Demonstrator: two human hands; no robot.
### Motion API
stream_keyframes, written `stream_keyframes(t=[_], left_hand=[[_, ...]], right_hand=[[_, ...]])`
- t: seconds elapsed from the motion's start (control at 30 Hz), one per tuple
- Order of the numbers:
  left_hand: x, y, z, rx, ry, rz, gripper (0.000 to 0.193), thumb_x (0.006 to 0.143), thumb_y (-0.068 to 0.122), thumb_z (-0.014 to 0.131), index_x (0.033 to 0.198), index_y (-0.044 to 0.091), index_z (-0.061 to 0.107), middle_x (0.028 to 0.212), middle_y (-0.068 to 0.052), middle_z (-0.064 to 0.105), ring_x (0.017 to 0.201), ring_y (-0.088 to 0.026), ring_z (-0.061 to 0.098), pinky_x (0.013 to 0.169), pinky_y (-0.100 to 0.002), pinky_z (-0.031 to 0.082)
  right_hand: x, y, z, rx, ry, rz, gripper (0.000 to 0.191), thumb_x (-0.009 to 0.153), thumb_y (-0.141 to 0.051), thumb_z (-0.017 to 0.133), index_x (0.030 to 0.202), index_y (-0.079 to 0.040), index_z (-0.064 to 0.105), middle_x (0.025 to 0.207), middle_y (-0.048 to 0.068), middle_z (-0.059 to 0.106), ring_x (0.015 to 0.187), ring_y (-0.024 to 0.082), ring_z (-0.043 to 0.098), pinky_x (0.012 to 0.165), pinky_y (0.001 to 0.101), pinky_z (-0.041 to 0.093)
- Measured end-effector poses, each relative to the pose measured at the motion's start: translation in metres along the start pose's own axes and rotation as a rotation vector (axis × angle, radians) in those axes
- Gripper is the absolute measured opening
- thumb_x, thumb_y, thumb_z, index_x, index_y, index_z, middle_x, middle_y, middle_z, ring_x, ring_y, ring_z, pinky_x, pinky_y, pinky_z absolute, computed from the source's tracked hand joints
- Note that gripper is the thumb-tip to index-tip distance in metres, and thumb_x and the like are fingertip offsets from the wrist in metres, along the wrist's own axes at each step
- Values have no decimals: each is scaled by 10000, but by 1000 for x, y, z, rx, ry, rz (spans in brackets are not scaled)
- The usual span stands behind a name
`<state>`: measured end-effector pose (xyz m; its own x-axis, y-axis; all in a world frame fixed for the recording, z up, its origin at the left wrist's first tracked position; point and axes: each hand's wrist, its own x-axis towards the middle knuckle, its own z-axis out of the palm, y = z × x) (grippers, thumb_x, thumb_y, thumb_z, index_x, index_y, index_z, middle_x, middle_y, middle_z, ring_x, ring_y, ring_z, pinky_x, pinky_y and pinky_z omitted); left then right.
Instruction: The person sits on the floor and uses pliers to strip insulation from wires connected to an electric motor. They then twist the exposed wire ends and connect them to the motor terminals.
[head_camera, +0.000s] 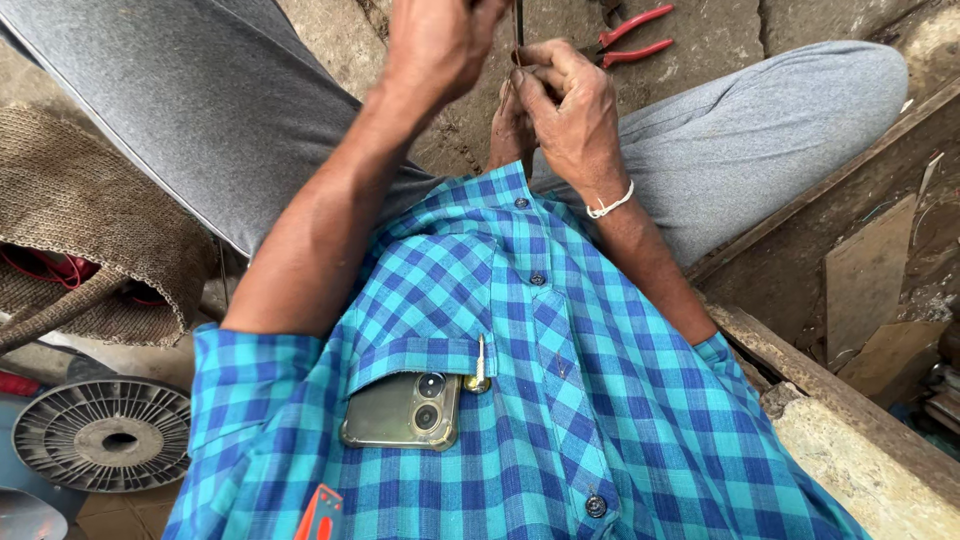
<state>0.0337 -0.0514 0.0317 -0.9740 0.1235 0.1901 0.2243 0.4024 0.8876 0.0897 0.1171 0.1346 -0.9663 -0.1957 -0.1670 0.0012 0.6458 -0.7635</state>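
Note:
I look down my own chest, in a blue checked shirt (560, 400), to my grey-trousered legs (760, 140). My left hand (440, 40) is raised at the top edge with its fingers curled; what is inside them is cut off. Just to its right, my right hand (565, 110), with a white thread band on the wrist, pinches the lower end of a thin dark rod (517, 25) that runs up out of view. The two hands nearly touch above the stone floor between my knees. Red-handled pliers (632, 38) lie on the floor just beyond my right hand.
A phone (405, 410) and a small brass-coloured clip (480, 370) sit in my shirt pocket. A woven sack (90, 220) with red wire lies at the left, with a grey slotted fan disc (105, 435) below it. Wooden beams (830, 385) and board scraps (865, 280) are at the right.

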Motion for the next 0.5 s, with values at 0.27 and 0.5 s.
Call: stream_keyframes(t=[0.27,0.5], left_hand=[[-15,-2,-40,82,-118,159,214,1124,73,534,1053,25,731,898,-115,763,759,-207,737,634,-343,608],[-13,18,-28,-120,-79,72,131,1087,157,677,1077,36,727,879,-96,752,764,-165,744,621,-294,615]], right_hand=[[-8,-14,-6,52,85,-45,307,1007,-91,692,1245,38,546,888,105,757,827,133,734,719,278,585],[-2,-5,-18,-38,-68,-303,131,1147,-42,591,1240,-13,679,1155,124,763,1076,226,783,921,329,655]])
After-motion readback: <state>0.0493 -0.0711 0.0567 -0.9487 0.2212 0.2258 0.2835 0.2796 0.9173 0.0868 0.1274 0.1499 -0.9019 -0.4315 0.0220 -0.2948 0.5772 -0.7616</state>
